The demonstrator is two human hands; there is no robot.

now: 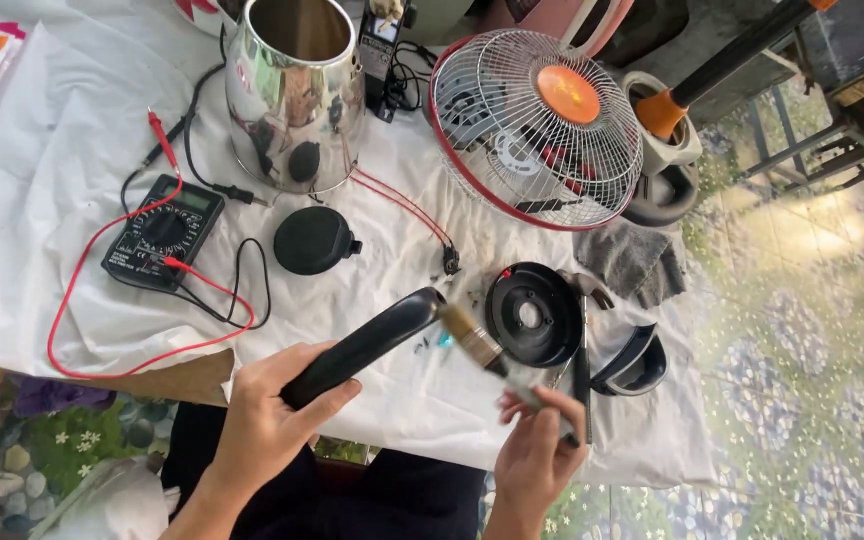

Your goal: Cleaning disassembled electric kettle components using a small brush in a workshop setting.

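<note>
My left hand (267,420) grips a black curved kettle handle (362,345), raised above the white cloth (52,170). My right hand (537,450) holds a small paintbrush (482,350) by its shaft, and the bristle end touches the upper tip of the handle. Beyond them stand a shiny steel kettle body (294,95), a black round lid (314,240) and a black round base plate (532,312). A black multimeter (164,232) with red and black leads lies at the left.
A small red-rimmed table fan (537,125) leans at the back right. A grey rag (632,262) and a dark curved plastic part (634,365) lie near the table's right edge. Tools lie beside the base plate. Patterned floor spreads to the right.
</note>
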